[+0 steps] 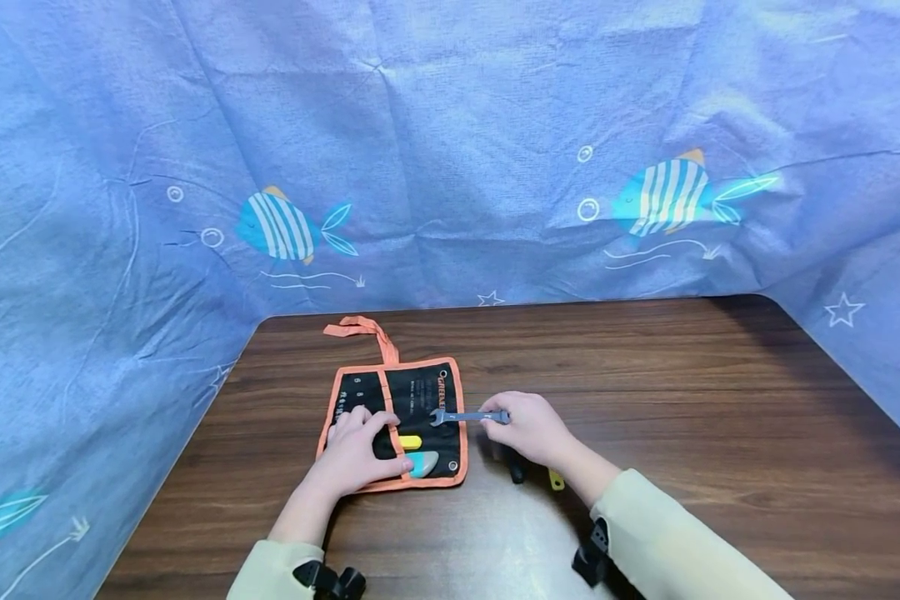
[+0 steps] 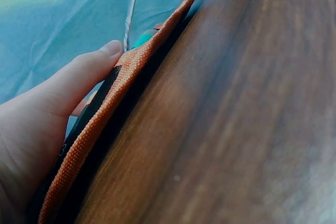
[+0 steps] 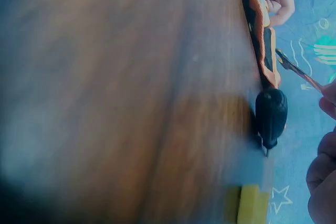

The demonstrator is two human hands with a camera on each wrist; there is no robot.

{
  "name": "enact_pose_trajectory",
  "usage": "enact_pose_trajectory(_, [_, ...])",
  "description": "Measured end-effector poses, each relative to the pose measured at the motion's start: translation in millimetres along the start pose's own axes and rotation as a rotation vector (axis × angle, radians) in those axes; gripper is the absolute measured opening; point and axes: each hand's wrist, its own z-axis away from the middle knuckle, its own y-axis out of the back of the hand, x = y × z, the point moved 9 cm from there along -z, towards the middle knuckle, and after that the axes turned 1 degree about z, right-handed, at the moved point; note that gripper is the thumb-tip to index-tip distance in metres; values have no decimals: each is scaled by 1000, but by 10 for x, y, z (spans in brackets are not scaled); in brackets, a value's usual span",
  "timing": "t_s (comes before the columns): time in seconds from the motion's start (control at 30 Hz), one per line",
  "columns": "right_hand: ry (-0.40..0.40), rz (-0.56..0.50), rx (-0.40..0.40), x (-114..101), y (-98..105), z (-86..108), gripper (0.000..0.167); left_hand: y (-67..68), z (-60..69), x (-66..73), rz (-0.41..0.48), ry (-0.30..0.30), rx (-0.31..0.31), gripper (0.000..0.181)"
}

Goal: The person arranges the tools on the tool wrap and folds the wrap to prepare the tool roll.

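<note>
A black tool pouch with orange edging [image 1: 456, 392] lies unfolded on the table. My left hand [image 1: 354, 454] rests on its left half, thumb and fingers spread along the orange-edged pocket; in the left wrist view the thumb of that hand [image 2: 58, 85] touches the orange edge [image 2: 113, 87]. A yellow item [image 1: 410, 442] and a teal-and-grey tool [image 1: 423, 464] stick out of the pocket. My right hand [image 1: 528, 427] pinches one end of a metal wrench [image 1: 465, 416], held level over the pouch's right part; the wrench [image 3: 300, 70] also shows in the right wrist view.
Beneath and beside my right hand lie a black-handled tool [image 1: 516, 465], its handle [image 3: 271, 114] nearer in the right wrist view, and a yellow item [image 1: 557, 480]. An orange strap [image 1: 386, 343] runs from the pouch's top edge. Blue fish-print cloth [image 1: 450, 167] hangs behind the wooden table [image 1: 682, 400].
</note>
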Motion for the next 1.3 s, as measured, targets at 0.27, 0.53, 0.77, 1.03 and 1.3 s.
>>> enact_pose_trajectory(0.27, [-44,-62,-141,-5,-183,-113,14,-13,2,11,6,6,-18,72])
enact_pose_trajectory(0.53, [41,-15,-180,-162,-294,-210,14,-24,-1,7,-3,6,-15,72])
enact_pose_trajectory(0.77, [94,21,-207,-264,-389,-263,18,-13,6,1,2,6,-1,69])
enact_pose_trajectory(1.03, [99,-7,-205,-311,-412,-299,19,8,2,-6,3,12,4,68])
enact_pose_trajectory(1.3, [88,-58,-222,-287,-441,-339,18,0,-7,-24,8,31,6,79])
